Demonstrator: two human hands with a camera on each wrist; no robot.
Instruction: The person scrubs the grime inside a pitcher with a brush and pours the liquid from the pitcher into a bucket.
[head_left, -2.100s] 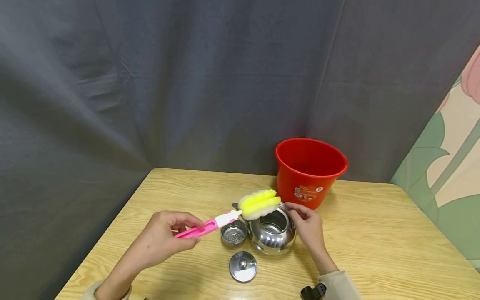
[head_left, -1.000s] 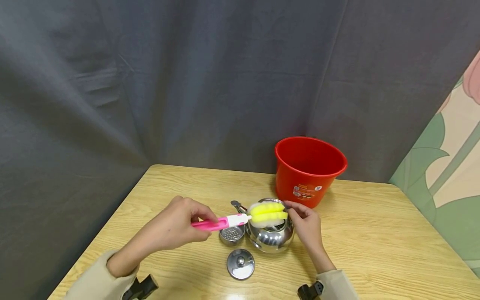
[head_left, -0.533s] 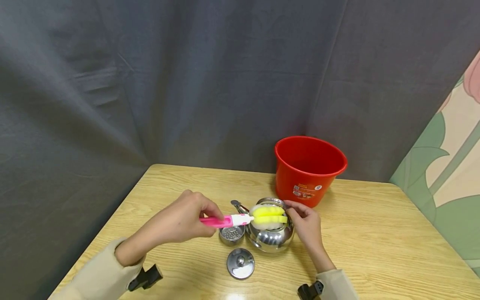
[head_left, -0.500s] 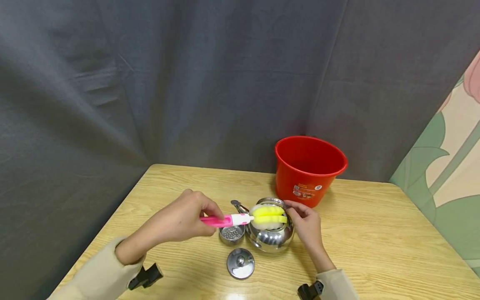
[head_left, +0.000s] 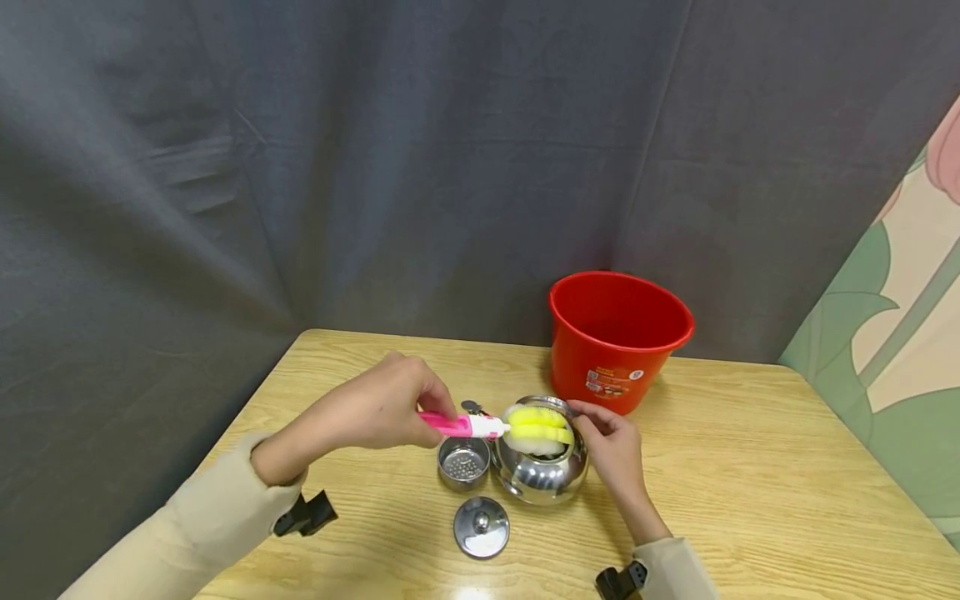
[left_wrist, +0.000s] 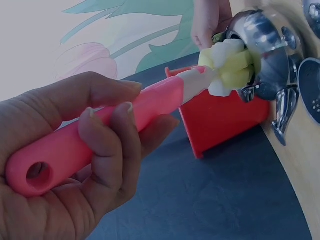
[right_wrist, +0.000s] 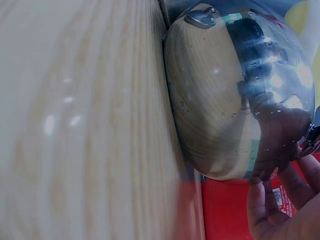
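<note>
In the head view my left hand (head_left: 382,404) grips the pink and white handle of a sponge bottle brush (head_left: 457,425). The brush's yellow and white sponge head (left_wrist: 227,67) sits at the mouth of a shiny steel teapot (head_left: 542,479); how deep it reaches cannot be told. My right hand (head_left: 611,446) holds the teapot by its right side, near the base of its folded-back handle. Up close in the right wrist view, fingers (right_wrist: 257,205) touch the teapot's wall. The spout (left_wrist: 285,112) points away from the right hand.
A perforated steel strainer cup (head_left: 462,463) stands just left of the teapot. The teapot's knobbed lid (head_left: 482,528) lies in front on the wooden table (head_left: 750,467). Behind the teapot is a red bucket (head_left: 622,333), close to the dark curtain (head_left: 450,167).
My left hand has carried the brush rightward, raising its handle end, and the sponge head has come from beside the teapot to its mouth. The right hand keeps its hold.
</note>
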